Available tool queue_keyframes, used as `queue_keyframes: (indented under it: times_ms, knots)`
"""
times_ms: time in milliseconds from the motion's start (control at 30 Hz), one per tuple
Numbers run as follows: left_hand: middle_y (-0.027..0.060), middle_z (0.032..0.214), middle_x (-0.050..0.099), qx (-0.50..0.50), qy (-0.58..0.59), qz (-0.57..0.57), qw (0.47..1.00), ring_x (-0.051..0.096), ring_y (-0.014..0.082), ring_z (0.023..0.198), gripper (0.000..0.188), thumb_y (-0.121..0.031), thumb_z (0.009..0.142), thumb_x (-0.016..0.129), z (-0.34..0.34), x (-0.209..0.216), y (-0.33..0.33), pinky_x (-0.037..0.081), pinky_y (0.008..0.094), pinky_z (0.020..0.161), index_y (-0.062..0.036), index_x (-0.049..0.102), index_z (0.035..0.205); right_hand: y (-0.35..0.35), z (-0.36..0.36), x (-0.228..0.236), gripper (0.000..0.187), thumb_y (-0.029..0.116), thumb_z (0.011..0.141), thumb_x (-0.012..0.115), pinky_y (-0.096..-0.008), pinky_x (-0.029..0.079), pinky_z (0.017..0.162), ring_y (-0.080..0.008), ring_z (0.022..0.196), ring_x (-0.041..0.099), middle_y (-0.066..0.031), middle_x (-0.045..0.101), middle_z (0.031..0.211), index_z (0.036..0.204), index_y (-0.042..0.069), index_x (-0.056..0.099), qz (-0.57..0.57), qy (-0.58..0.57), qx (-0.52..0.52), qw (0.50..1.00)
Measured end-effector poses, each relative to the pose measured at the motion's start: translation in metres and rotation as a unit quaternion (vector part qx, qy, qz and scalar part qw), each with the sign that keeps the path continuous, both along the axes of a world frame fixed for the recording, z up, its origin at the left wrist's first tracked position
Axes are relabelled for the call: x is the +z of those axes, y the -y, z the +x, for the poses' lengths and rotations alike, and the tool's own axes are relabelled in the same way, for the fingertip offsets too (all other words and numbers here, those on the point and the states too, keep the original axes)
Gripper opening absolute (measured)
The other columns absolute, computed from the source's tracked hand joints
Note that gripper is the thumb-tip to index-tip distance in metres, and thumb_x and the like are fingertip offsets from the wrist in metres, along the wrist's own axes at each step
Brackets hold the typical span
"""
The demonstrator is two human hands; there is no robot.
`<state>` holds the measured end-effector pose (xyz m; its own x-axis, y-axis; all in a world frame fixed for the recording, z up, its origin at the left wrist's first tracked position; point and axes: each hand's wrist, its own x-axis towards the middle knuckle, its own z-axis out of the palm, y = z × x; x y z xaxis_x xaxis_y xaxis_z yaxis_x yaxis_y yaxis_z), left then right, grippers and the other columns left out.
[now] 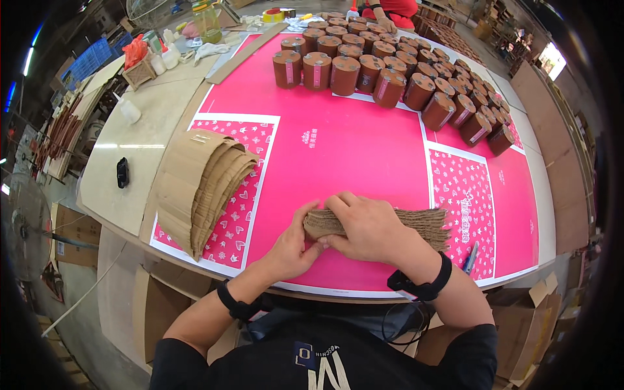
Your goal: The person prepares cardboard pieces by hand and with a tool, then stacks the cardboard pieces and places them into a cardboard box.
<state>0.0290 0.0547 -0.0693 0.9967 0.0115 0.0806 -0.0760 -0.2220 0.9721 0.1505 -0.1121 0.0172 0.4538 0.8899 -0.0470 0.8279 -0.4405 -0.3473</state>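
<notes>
My left hand (294,246) and my right hand (369,226) are both closed on a thick stack of brown corrugated cardboard strips (421,222) near the table's front edge. The left hand grips the stack's left end, its thumb meeting the right hand's fingers there. My right hand lies over the top of the stack, whose layered, ragged end points right. Left of my hands, a pile of curved cardboard sheets (185,179) rests on the pink patterned sheet (250,195). A utility knife (470,258) lies to the right of my right forearm.
Several brown cylinders (344,77) stand packed together at the far right. A wooden strip (247,53) runs along the back left. White squeeze bottles (129,110), a small black object (122,172) and a box with a red bag (138,73) are on the left. Another person's hand (387,25) is at the back.
</notes>
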Motion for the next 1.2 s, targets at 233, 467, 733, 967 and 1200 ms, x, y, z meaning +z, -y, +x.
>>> queue_keyframes:
  times_ms: [233, 467, 733, 967, 1200]
  knots:
    - [0.0175, 0.146, 0.049, -0.014, 0.068, 0.022, 0.997, 0.05, 0.0239, 0.136, 0.084, -0.005, 0.089, 0.076, 0.01, 0.004, -0.01, 0.04, 0.04, 0.115, -0.0039, 0.025, 0.156, 0.003, -0.008, -0.001, 0.057, 0.041, 0.088, 0.073, -0.0469, 0.056, 0.081, -0.036, 0.098, 0.069, -0.0171, 0.067, 0.102, 0.128, 0.005, 0.053, 0.016, -0.004, 0.025, 1.0]
    - [0.0169, 0.111, 0.072, 0.062, 0.039, 0.024, 0.997, 0.072, 0.0248, 0.103, 0.054, -0.003, 0.085, 0.077, 0.003, -0.003, 0.0, 0.057, 0.0366, 0.087, -0.0019, 0.057, 0.135, 0.012, 0.002, -0.004, 0.059, 0.042, 0.087, 0.074, -0.0487, 0.057, 0.078, -0.038, 0.096, 0.07, -0.0175, 0.069, 0.102, 0.127, 0.005, 0.052, 0.081, 0.171, 0.074, 0.979]
    - [0.018, 0.102, 0.074, 0.222, 0.186, 0.203, 0.935, 0.076, 0.0247, 0.092, 0.05, 0.005, 0.082, 0.073, 0.019, -0.018, 0.029, 0.06, 0.0326, 0.079, -0.0003, 0.061, 0.13, -0.005, -0.013, -0.022, 0.039, 0.024, 0.09, 0.067, -0.0513, 0.057, 0.064, -0.0426, 0.074, 0.07, -0.0224, 0.068, 0.09, 0.117, 0.002, 0.051, -0.002, 0.02, -0.135, 0.991]
    - [0.0158, 0.098, 0.075, 0.131, 0.083, -0.038, 0.987, 0.075, 0.0201, 0.09, 0.047, -0.004, 0.087, 0.075, 0.031, -0.014, 0.006, 0.059, 0.0326, 0.077, -0.0064, 0.063, 0.132, 0.003, -0.003, -0.004, 0.04, 0.026, 0.092, 0.067, -0.0508, 0.056, 0.072, -0.0399, 0.085, 0.071, -0.0182, 0.069, 0.097, 0.121, 0.004, 0.051, 0.018, 0.0, -0.056, 0.998]
    - [0.018, 0.102, 0.075, 0.122, 0.028, 0.068, 0.99, 0.076, 0.0247, 0.087, 0.05, -0.014, 0.089, 0.078, 0.013, -0.006, 0.002, 0.06, 0.0343, 0.074, -0.0041, 0.06, 0.134, 0.029, 0.006, 0.001, 0.05, 0.034, 0.085, 0.073, -0.0491, 0.056, 0.075, -0.0387, 0.085, 0.071, -0.0163, 0.07, 0.099, 0.123, 0.007, 0.055, 0.022, 0.017, -0.07, 0.997]
